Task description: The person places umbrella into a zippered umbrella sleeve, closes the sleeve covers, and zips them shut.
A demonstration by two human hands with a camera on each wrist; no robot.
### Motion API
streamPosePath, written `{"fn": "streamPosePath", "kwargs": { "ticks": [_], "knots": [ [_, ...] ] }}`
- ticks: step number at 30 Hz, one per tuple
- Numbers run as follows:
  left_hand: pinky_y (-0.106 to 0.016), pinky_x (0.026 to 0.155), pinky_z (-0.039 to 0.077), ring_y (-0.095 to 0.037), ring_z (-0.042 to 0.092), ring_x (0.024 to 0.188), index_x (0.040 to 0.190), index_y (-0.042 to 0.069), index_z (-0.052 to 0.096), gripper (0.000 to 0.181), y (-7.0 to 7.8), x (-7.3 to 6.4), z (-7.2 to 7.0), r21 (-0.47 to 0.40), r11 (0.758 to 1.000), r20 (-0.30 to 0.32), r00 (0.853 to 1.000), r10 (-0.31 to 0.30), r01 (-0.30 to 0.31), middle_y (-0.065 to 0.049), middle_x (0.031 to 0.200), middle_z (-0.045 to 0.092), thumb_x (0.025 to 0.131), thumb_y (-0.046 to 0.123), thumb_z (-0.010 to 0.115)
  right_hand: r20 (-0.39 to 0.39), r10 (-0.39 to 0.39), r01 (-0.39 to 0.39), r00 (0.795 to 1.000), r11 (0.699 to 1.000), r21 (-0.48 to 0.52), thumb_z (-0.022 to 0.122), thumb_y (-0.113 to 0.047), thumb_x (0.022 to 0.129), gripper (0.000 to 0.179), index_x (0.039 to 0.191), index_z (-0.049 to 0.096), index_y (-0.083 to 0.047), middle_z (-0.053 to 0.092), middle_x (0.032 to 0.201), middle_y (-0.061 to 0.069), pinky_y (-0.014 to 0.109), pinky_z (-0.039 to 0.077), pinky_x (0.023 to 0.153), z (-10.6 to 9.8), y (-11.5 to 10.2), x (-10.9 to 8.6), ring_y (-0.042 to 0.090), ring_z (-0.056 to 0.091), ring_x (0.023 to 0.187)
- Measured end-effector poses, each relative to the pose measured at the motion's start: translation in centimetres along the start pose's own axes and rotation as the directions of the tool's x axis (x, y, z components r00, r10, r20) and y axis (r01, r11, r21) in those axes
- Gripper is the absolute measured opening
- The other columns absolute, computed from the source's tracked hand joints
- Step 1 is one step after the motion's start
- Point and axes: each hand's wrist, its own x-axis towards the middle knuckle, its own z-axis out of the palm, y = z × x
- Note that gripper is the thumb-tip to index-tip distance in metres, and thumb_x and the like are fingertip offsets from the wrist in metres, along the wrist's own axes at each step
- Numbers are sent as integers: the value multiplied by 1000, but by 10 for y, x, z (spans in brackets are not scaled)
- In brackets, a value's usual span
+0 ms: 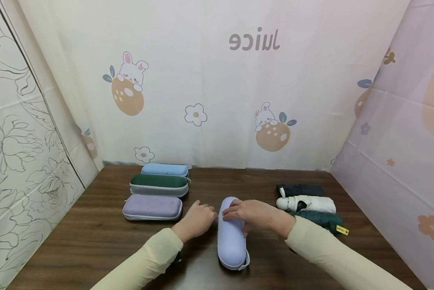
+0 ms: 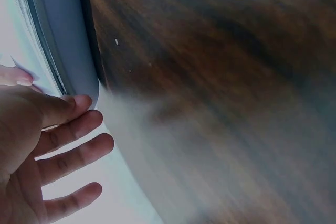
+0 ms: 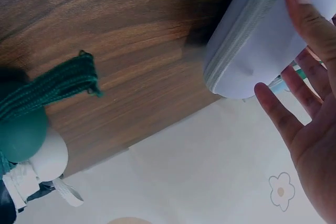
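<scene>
A lavender zippered hard case lies lengthwise on the table in front of me, its lid down, with a loop at the near end. My right hand grips it from above near the far end. In the right wrist view, the thumb lies along the zipper side and the fingers reach over the other side. My left hand is by the case's left edge. Its thumb and index fingertips sit close together at the zipper edge in the left wrist view, the other fingers fairly straight and apart.
Left on the brown table lie a purple case, a green-and-grey case and a light blue case. Folded umbrellas lie at right: black, white and dark green with a yellow tag. Printed curtains hang behind.
</scene>
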Motion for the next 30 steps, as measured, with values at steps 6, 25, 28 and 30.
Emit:
{"fn": "streamPosePath", "kwargs": {
  "ticks": [6, 25, 28, 30],
  "knots": [
    [-40, 72, 49, -15, 63, 76, 83, 20, 74, 13, 3, -3, -1, -1, 1000, 8, 1000, 15, -15, 3, 80, 65, 89, 16, 64, -11, 19, -19, 1000, 1000, 15, 82, -38, 69, 67, 127, 61, -15, 58, 128, -3, 29, 45, 91, 5, 1, 0, 17, 48, 117],
    [-38, 63, 45, -14, 62, 72, 77, 22, 73, 12, -10, -27, -1, 15, 1000, -27, 999, 20, -20, 4, 75, 64, 83, 13, 67, -168, 92, -114, 982, 985, -129, 58, -63, 81, 64, 113, 65, -9, 62, 99, 1, 32, 47, 68, 21, -5, -4, 16, 54, 91],
    [-41, 65, 45, -15, 61, 70, 73, 19, 72, 12, -15, -34, -2, 16, 1000, -56, 998, 23, -22, 3, 71, 62, 80, 11, 68, -182, 150, -172, 972, 979, -111, 58, -63, 81, 63, 110, 66, -8, 61, 95, 2, 32, 46, 63, 23, -8, -6, 17, 53, 86],
    [-44, 69, 46, -16, 61, 70, 70, 18, 70, 12, -17, -39, -2, 28, 999, -81, 996, 27, -25, 3, 70, 61, 79, 11, 69, -192, 193, -216, 962, 970, -107, 58, -64, 81, 63, 108, 67, -8, 61, 93, 3, 32, 45, 61, 24, -9, -8, 18, 53, 84]
  ]
}}
